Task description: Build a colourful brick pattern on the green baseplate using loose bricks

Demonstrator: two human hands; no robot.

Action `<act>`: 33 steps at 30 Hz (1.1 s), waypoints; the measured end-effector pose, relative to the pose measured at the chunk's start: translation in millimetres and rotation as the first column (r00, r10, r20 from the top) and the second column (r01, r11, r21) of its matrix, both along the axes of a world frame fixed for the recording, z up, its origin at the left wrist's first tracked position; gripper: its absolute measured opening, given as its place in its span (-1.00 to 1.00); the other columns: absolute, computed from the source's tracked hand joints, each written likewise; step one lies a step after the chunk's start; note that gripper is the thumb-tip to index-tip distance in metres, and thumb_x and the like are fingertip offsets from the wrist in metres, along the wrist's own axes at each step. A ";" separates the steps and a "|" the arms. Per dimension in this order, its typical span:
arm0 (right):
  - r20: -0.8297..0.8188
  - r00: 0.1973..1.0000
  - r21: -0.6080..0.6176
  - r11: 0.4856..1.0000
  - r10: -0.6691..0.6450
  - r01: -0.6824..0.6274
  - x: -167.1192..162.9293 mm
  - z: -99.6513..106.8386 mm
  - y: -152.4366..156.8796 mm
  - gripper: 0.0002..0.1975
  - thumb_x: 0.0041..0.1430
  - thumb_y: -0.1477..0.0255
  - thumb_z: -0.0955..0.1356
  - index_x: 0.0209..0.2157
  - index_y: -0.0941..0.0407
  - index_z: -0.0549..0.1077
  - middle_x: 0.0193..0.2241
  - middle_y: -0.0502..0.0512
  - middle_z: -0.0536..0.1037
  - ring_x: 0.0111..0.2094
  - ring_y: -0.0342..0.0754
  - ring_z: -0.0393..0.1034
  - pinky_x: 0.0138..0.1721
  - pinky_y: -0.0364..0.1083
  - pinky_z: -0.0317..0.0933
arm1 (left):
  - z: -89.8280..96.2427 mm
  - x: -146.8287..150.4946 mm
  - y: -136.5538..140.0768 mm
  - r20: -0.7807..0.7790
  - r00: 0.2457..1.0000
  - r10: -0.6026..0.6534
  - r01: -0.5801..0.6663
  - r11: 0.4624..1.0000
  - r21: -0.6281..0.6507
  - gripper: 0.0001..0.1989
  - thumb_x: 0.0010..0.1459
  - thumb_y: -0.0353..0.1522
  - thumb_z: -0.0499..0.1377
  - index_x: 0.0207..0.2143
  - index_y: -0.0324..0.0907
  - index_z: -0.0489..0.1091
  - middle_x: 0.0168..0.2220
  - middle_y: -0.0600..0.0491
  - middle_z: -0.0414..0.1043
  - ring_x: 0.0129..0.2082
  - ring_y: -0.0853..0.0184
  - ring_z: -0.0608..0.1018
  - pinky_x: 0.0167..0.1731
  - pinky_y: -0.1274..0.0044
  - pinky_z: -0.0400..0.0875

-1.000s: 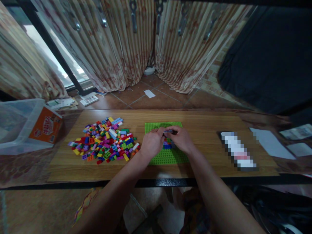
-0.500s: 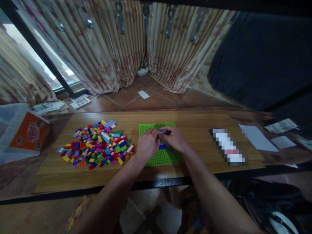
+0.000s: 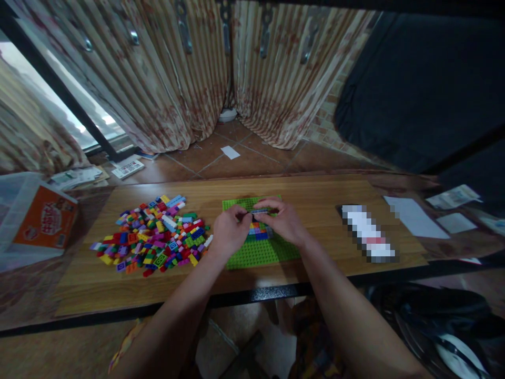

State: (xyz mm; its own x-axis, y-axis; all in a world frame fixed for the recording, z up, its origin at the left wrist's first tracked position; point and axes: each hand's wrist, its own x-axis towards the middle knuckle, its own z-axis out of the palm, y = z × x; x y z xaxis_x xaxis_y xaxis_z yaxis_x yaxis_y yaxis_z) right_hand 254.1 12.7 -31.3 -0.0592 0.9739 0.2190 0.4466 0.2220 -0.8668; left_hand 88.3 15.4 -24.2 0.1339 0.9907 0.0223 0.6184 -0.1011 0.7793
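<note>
A green studded baseplate (image 3: 260, 258) lies flat on the wooden table, partly covered by my hands. Near its middle is a block of orange, blue and other coloured toy bricks (image 3: 258, 231). My right hand (image 3: 281, 220) hovers above these bricks, thumb and fingers pinched on a small greyish toy brick (image 3: 259, 211). Facing it, my left hand (image 3: 232, 229) is closed in a pinch, its fingertips close to the left end of that brick. Something small and dark shows at those fingertips, too small to name.
A heap of loose coloured toy bricks (image 3: 158, 237) spreads over the table's left side. A blurred-out flat object (image 3: 366, 231) lies at the right, with white paper (image 3: 414, 216) beyond it. A clear bin with an orange label (image 3: 45, 218) stands at the far left.
My left hand has drawn slightly left and apart from my right hand, uncovering more of the bricks on the baseplate. My right hand still pinches the greyish brick. The view has shifted slightly.
</note>
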 end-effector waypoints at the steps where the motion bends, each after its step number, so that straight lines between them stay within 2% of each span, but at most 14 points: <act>1: 0.005 1.000 0.034 0.999 0.015 -0.015 -1.8 1.6 -1.5 -0.84 0.01 0.43 0.46 -0.29 0.00 0.58 -0.15 0.05 0.55 -0.04 -0.01 0.42 0.05 0.05 0.24 | -0.7 -0.7 2.1 0.101 0.994 0.032 -0.025 0.997 -0.066 -0.83 0.12 -0.31 0.15 -0.39 -0.21 0.48 -0.52 0.11 0.43 -0.50 0.37 0.45 -0.47 0.57 0.26; 5: 0.079 0.997 0.147 0.988 0.026 -0.038 -11.2 5.4 -8.5 -0.87 0.05 0.47 0.44 -0.30 0.01 0.57 -0.19 0.05 0.54 -0.09 -0.03 0.41 0.03 0.03 0.24 | -3.4 -0.1 4.1 0.440 0.888 0.132 -0.032 0.973 -0.228 -0.82 0.01 -0.30 0.19 -0.46 -0.26 0.47 -0.56 0.14 0.40 -0.53 0.44 0.40 -0.49 0.60 0.22; 7: 0.122 0.992 0.188 0.981 0.025 -0.048 -14.8 5.8 -11.4 -0.91 0.12 0.44 0.41 -0.30 0.02 0.56 -0.26 0.05 0.55 -0.14 -0.03 0.42 -0.03 0.01 0.25 | -2.7 0.5 1.7 0.512 0.846 0.147 -0.009 0.965 -0.262 -0.82 -0.02 -0.29 0.20 -0.48 -0.26 0.46 -0.55 0.14 0.41 -0.51 0.45 0.39 -0.47 0.61 0.22; 9: 0.168 0.985 0.206 0.977 0.027 -0.062 -16.6 5.4 -13.2 -0.91 0.17 0.42 0.38 -0.29 0.01 0.56 -0.30 0.04 0.56 -0.17 -0.02 0.41 -0.07 0.00 0.25 | -1.5 -0.2 -0.9 0.522 0.841 0.141 0.014 0.960 -0.281 -0.80 -0.02 -0.28 0.20 -0.49 -0.27 0.45 -0.57 0.15 0.37 -0.53 0.46 0.35 -0.48 0.61 0.19; 14: 0.280 0.959 0.199 0.975 0.039 -0.098 -12.1 -0.3 -12.0 -0.84 0.25 0.39 0.32 -0.28 0.02 0.58 -0.30 0.07 0.56 -0.17 0.01 0.39 -0.07 0.02 0.24 | -3.6 -5.1 -1.3 0.353 0.935 0.038 0.037 0.978 -0.203 -0.71 0.09 -0.25 0.13 -0.59 -0.25 0.39 -0.66 0.19 0.22 -0.59 0.47 0.26 -0.56 0.59 0.07; 17: 0.307 0.950 0.156 0.982 0.053 -0.105 -5.2 -5.6 -9.6 -0.84 0.23 0.38 0.34 -0.29 0.01 0.59 -0.26 0.09 0.54 -0.13 0.02 0.38 -0.02 0.05 0.23 | -6.8 -7.4 -0.3 0.245 0.969 -0.019 0.054 0.989 -0.138 -0.70 0.14 -0.29 0.08 -0.58 -0.24 0.41 -0.64 0.17 0.26 -0.57 0.45 0.31 -0.54 0.59 0.11; 24: 0.278 0.960 0.034 0.999 0.018 -0.029 6.0 -11.1 -7.4 -0.92 0.10 0.39 0.42 -0.40 -0.03 0.62 -0.17 0.06 0.49 -0.06 0.03 0.36 0.05 0.11 0.19 | -12.2 -10.2 -2.6 0.152 0.984 -0.096 0.114 0.987 -0.117 -0.76 0.17 -0.38 0.08 -0.36 -0.20 0.56 -0.45 0.09 0.54 -0.42 0.37 0.50 -0.42 0.60 0.30; 29: 0.272 0.962 0.007 1.000 -0.002 0.000 4.8 -15.4 -6.2 -0.94 0.05 0.40 0.44 -0.43 -0.03 0.61 -0.11 0.06 0.46 -0.01 0.06 0.32 0.09 0.16 0.15 | -7.7 -9.4 -7.5 0.021 0.985 -0.173 0.174 0.980 -0.094 -0.73 0.20 -0.39 0.06 -0.30 -0.13 0.59 -0.38 0.09 0.59 -0.37 0.34 0.55 -0.36 0.58 0.36; 33: 0.246 0.966 -0.006 0.997 -0.077 0.081 3.4 -17.8 -4.2 -0.96 0.02 0.43 0.45 -0.44 0.01 0.60 -0.12 0.10 0.46 -0.03 0.06 0.35 0.08 0.14 0.17 | -1.3 -8.0 -10.1 -0.072 0.983 -0.171 0.163 0.981 -0.104 -0.73 0.19 -0.40 0.08 -0.22 -0.12 0.59 -0.27 0.05 0.62 -0.29 0.31 0.59 -0.25 0.55 0.41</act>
State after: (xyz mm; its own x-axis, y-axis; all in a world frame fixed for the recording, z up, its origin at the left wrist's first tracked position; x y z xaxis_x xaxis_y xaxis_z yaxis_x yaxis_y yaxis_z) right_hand 257.4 8.5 -49.1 -0.0323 0.9809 0.1919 0.6615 0.1649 -0.7316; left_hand 80.2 5.3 -25.5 0.2955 0.9510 -0.0908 0.6602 -0.1346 0.7389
